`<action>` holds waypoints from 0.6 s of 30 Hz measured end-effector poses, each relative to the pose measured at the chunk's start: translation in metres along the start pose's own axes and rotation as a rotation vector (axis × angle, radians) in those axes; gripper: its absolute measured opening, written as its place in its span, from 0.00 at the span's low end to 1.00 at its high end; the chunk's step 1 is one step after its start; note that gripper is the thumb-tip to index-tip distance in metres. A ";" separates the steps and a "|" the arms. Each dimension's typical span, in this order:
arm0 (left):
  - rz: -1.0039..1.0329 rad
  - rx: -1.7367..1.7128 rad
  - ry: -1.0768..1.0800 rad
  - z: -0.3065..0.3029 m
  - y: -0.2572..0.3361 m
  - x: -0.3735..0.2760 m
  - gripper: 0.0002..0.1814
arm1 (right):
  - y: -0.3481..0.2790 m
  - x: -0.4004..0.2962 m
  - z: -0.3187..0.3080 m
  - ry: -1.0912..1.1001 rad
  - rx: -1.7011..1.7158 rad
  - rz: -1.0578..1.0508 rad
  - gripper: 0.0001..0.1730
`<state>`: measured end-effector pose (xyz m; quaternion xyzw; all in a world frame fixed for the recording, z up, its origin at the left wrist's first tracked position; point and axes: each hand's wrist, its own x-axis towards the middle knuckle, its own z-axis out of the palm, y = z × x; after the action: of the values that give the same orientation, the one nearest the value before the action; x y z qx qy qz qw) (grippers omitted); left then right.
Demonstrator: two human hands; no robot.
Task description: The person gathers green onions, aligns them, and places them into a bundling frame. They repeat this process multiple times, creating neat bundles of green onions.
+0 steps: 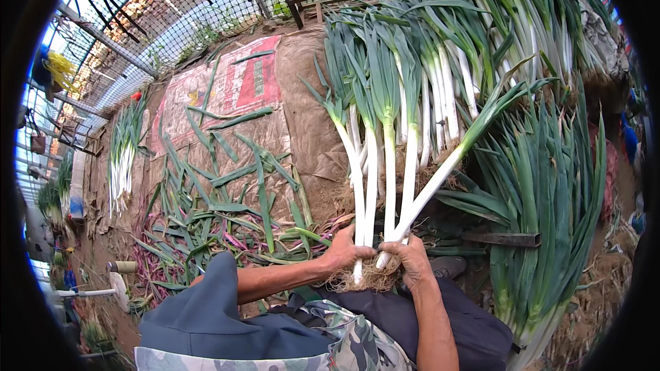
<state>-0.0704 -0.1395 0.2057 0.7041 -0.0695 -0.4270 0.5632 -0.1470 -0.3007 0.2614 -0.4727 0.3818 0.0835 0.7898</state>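
Observation:
Both hands are above my lap, close together at the rooted ends of several leeks. My left hand (pixel 351 248) grips the white shanks (pixel 369 185) of the leeks on the left. Around the shanks on the right, my right hand (pixel 410 260) is closed, with one leek (pixel 433 185) slanting away to the upper right. Tangled roots (pixel 356 277) hang below both hands. The green leaves (pixel 384 82) of the held leeks fan out away from me, over other leeks lying behind.
A large leek pile (pixel 479 26) lies at the far right, and more leeks (pixel 536 206) beside my right leg near a metal bar (pixel 508 239). Trimmed leaves (pixel 206 216) litter the ground and a printed sack (pixel 227 82). A small leek bundle (pixel 124 154) lies left. Netting (pixel 170 5) stands behind.

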 end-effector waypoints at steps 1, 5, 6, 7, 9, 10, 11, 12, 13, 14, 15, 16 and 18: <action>-0.006 -0.065 -0.057 0.010 -0.001 -0.008 0.34 | 0.007 0.002 0.000 -0.016 0.040 -0.014 0.25; -0.033 -0.045 -0.277 0.007 0.007 -0.011 0.32 | 0.013 -0.001 -0.006 -0.069 0.136 0.050 0.26; 0.000 0.009 -0.311 0.002 0.012 -0.011 0.32 | 0.011 -0.004 -0.003 -0.092 0.162 0.051 0.27; 0.032 0.064 -0.344 -0.003 0.018 -0.011 0.32 | 0.011 -0.004 -0.001 -0.106 0.173 0.044 0.27; 0.091 0.188 -0.403 -0.013 0.027 -0.008 0.31 | 0.011 -0.003 0.001 -0.129 0.199 0.024 0.26; 0.139 0.191 -0.370 -0.018 0.030 -0.010 0.31 | 0.009 -0.005 0.002 -0.116 0.172 0.019 0.26; 0.186 0.194 -0.338 -0.025 0.034 -0.012 0.31 | 0.011 -0.003 0.000 -0.100 0.170 0.027 0.26; 0.046 0.215 -0.318 -0.035 0.047 -0.010 0.30 | 0.014 0.002 -0.008 -0.075 0.168 0.032 0.26; -0.096 0.238 -0.299 -0.048 0.058 -0.008 0.29 | 0.015 0.003 -0.014 -0.047 0.167 0.038 0.26; -0.131 0.405 -0.190 -0.068 0.055 -0.006 0.33 | 0.004 -0.005 -0.007 -0.040 0.176 0.012 0.28; -0.160 0.569 -0.093 -0.087 0.043 0.003 0.38 | 0.002 -0.008 -0.005 0.005 0.137 -0.073 0.29; 0.017 0.939 0.086 -0.108 0.016 0.008 0.44 | 0.001 -0.010 -0.001 0.045 0.099 -0.157 0.31; 0.002 0.981 0.171 -0.113 0.014 0.023 0.58 | -0.004 -0.016 0.002 0.094 0.023 -0.244 0.35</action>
<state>0.0258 -0.0747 0.2060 0.9185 -0.2161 -0.2842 0.1697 -0.1545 -0.2977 0.2758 -0.5100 0.3592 -0.0397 0.7806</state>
